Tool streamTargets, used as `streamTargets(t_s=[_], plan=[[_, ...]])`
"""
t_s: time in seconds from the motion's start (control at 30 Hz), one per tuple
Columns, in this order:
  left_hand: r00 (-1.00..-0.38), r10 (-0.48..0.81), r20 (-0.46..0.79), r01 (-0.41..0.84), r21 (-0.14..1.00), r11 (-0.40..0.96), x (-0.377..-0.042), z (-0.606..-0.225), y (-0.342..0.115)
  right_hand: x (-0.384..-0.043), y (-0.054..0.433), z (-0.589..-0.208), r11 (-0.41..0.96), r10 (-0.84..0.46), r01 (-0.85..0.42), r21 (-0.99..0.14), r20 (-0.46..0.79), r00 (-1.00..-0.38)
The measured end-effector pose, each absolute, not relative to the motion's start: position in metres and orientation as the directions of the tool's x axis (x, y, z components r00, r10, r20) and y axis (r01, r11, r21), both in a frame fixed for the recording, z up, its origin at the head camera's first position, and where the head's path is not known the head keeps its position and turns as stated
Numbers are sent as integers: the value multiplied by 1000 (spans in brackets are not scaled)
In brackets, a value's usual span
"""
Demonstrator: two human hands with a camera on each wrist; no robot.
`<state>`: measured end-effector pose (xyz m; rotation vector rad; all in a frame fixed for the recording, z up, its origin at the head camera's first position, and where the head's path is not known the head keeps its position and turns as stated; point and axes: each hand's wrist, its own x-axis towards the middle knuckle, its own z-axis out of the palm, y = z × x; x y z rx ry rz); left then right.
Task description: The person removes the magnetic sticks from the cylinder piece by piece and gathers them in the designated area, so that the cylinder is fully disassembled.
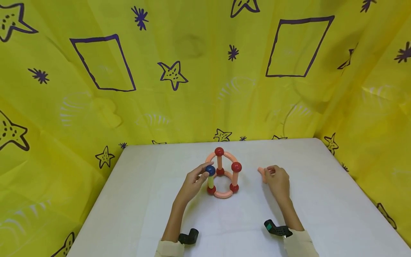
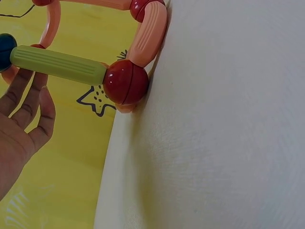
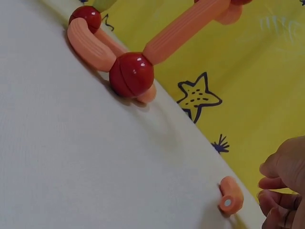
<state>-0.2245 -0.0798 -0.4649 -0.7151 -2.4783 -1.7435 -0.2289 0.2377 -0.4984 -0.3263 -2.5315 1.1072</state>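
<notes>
A magnetic stick-and-ball frame [image 1: 223, 195] of salmon rods and red balls stands on the table. Its front-left upright is a yellow-green rod [image 2: 59, 66] topped by a blue ball [image 1: 210, 170]. Thumb and fingers of my left hand [image 1: 192, 182] pinch that ball from the left. A salmon arc joins the two red top balls; another bends from the rear one toward the blue ball, partly hidden by my fingers. Right of the frame, a loose curved salmon rod [image 3: 231, 196] lies on the table. My right hand [image 1: 278, 181] hovers beside it, fingers loosely bent, a small gap showing in the right wrist view.
The white tabletop [image 1: 154, 207] runs back to a yellow sheet [image 1: 199, 107] with drawn stars and rectangles. More yellow sheeting closes in both sides. Black camera mounts [image 1: 277, 229] sit at the wrists, below beige sleeves.
</notes>
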Motion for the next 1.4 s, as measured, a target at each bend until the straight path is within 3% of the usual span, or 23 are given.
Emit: streamTargets(t_s=[0.23,0.37,0.57,0.73,0.83,1.07,1.4], plan=[[-908,338,246,344,900,268,-223,-467,-83,-225,231,-484,660,233,-135,-739,371,-899],[-906,341,253,345,907,244,-224,-465,-83,-221,223,-474,637,140,-203,-744,371,-918],[-914,330,237,333,902,276,-224,-465,-83,-212,206,-469,629,-35,-187,-755,212,-977],[-899,338,278,382,874,299,-224,-464,-84,-210,192,-479,630,-149,-130,-765,45,-988],[-897,338,285,387,876,287,-225,-463,-84,-209,182,-488,618,-153,-112,-778,21,-988],[-903,328,279,363,903,231,-226,-464,-85,-204,156,-502,565,-75,-131,-815,108,-991],[-899,334,282,361,909,206,-226,-464,-84,-205,144,-510,624,24,-96,-776,142,-990]])
